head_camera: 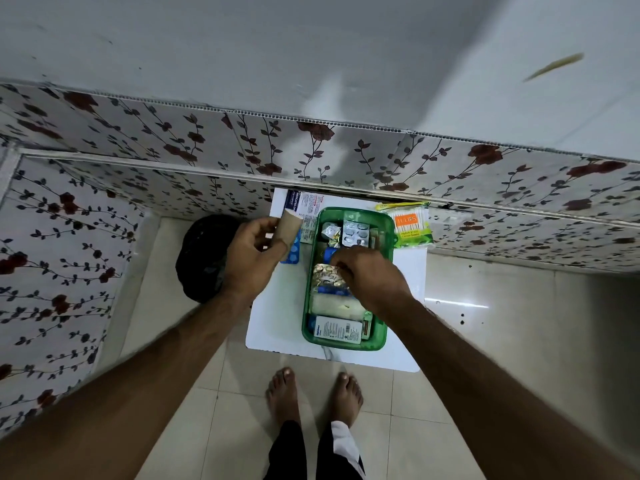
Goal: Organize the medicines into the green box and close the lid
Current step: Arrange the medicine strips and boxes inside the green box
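The green box (388, 271) stands open on a small white table (280, 313). Inside lie silver blister strips (355, 232), a gold foil strip (323, 277), a white roll (332, 304) and a white carton (337, 329). My right hand (372, 280) reaches into the middle of the box, fingers down among the strips; what they touch is hidden. My left hand (254, 258) hovers left of the box, holding a brown paper packet (289, 225). A blue blister strip (294, 251) and a white-blue medicine box (304, 211) lie on the table beneath it.
A packet of cotton swabs (412, 225) lies at the table's back right corner. A black bag (202, 258) sits on the floor to the left. Floral wall panels close in behind and on the left. My bare feet (313, 393) stand on the tiles.
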